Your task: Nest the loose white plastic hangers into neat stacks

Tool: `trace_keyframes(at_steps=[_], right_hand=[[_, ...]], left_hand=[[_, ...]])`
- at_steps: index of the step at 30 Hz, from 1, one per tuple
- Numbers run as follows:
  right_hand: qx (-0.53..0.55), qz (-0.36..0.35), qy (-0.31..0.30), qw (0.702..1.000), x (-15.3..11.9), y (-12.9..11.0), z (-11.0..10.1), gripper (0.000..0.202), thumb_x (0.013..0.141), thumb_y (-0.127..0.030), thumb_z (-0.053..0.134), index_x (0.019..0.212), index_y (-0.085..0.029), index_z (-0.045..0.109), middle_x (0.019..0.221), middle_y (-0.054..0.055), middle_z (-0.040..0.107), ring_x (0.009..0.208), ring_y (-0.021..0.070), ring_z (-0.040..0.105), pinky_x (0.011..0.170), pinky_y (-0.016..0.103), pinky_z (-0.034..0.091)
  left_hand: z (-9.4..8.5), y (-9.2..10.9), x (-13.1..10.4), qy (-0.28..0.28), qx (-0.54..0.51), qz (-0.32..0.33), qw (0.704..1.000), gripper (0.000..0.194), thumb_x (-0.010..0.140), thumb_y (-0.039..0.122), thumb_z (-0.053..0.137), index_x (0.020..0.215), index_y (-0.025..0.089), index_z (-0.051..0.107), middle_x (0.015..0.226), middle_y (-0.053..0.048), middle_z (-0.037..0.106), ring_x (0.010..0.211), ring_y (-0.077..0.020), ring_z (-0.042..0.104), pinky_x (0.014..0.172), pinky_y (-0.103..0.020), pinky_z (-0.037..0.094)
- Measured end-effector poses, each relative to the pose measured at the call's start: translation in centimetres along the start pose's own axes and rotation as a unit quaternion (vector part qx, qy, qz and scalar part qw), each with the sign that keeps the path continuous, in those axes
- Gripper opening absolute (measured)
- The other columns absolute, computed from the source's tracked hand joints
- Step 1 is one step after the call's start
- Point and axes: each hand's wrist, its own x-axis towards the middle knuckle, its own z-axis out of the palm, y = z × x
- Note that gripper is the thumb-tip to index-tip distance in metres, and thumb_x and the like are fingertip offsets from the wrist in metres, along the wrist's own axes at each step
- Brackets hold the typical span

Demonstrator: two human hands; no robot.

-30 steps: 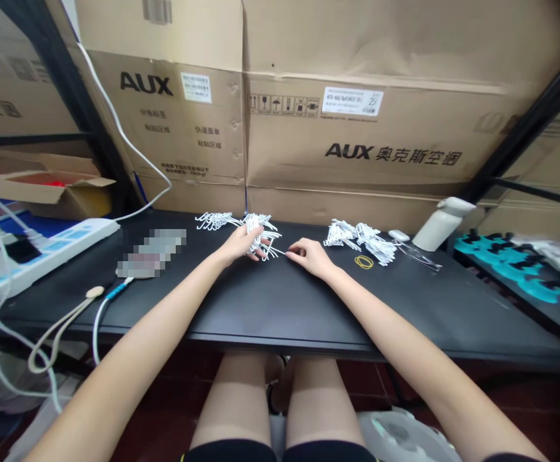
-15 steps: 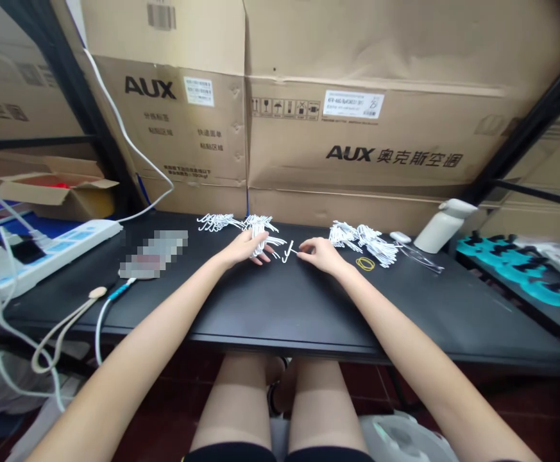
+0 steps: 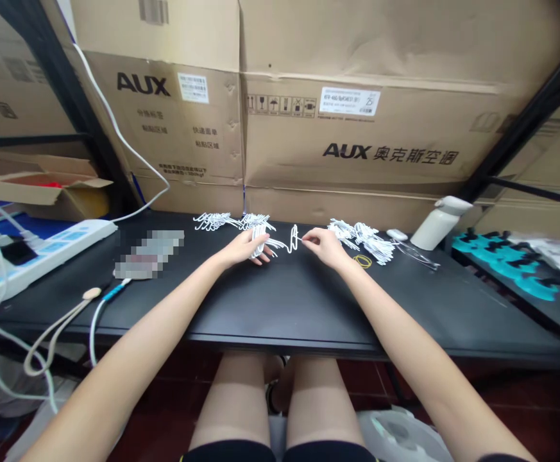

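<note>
Matt brown cardboard on the boxes (image 3: 356, 51), creased and dented along the folds. Smooth black table (image 3: 280, 301) with a faint sheen; glossy white plastic look to the power strip (image 3: 75, 240), thin, smooth, white-coated look to the hooks (image 3: 215, 221), satin off-white to the bottle (image 3: 436, 224).

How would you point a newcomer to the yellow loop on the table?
Before the big AUX cartons is a black table. On it, right of the right hand and nearer than the white bundles, lies a thin loop, yellow where its neighbours are white.
</note>
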Motion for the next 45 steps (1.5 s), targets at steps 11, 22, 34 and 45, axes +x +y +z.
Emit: trace_keyframes(at_steps=[11,22,34,45], right_hand=[[0.041,-0.099,-0.017,0.994,-0.5,-2.2,0.6,0.01,0.081,-0.017,0.061,0.077,-0.014,0.07,0.076,0.005,0.062,0.065,0.0126,0.057,0.063,0.025,0.046],[0.192,0.003,-0.116,0.975,-0.8,-3.8,0.6,0.02,0.078,-0.03,0.062,0.081,-0.013,0.072,0.075,0.005,0.068,0.057,0.0125,0.058,0.058,0.025,0.046],[0.298,0.072,-0.132,0.943,-1.1,-4.1,2.1,0.025,0.071,-0.034,0.068,0.081,-0.012,0.071,0.073,0.004,0.069,0.065,0.014,0.059,0.066,0.027,0.046],[-0.076,-0.126,-0.101,0.984,-2.1,-3.8,4.1,0.039,0.092,-0.033,0.045,0.126,-0.016,0.057,0.135,0.016,0.05,0.123,0.0259,0.047,0.102,0.043,0.038]], left_hand=[[0.8,-0.2,-0.2,-0.043,-0.014,0.025,0.999,0.044,0.079,0.054,0.061,0.098,0.015,0.055,0.101,-0.016,0.07,0.079,-0.0252,0.071,0.057,-0.03,0.057],[1.2,0.2,-0.6,-0.081,-0.016,0.024,0.996,0.048,0.079,0.054,0.061,0.104,0.014,0.058,0.094,-0.014,0.071,0.077,-0.0249,0.071,0.057,-0.029,0.057],[0.7,0.6,-0.8,-0.095,0.017,0.025,0.995,0.044,0.077,0.052,0.063,0.09,0.01,0.062,0.082,-0.012,0.07,0.059,-0.0171,0.066,0.048,-0.026,0.054],[-1.1,0.9,0.3,0.12,-0.203,0.015,0.972,0.022,0.087,0.033,0.057,0.087,0.011,0.059,0.069,-0.006,0.067,0.048,-0.0113,0.059,0.046,-0.024,0.053]])
